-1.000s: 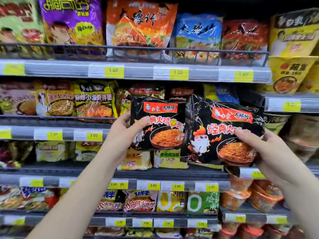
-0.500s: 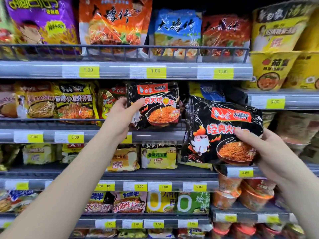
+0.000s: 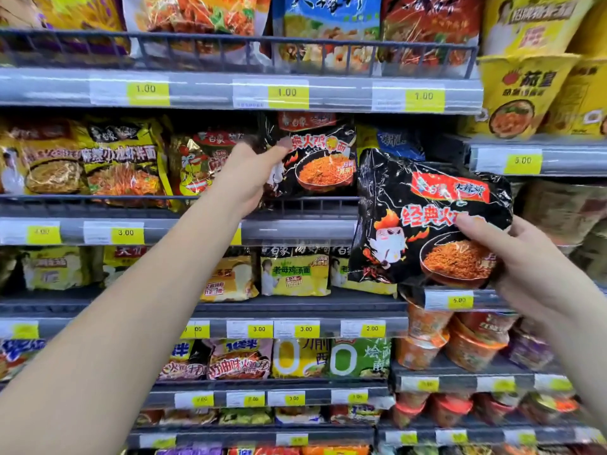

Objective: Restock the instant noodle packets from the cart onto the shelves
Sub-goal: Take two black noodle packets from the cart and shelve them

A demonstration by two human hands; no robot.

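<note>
Snag and slip risks
Left hand (image 3: 249, 178) grips a black packet (image 3: 320, 162) at twelve o'clock (it may snag the rail (image 3: 328, 201)); right hand (image 3: 525, 267) pinches the second packet (image 3: 427, 221) at three o'clock, which could slip.
</note>
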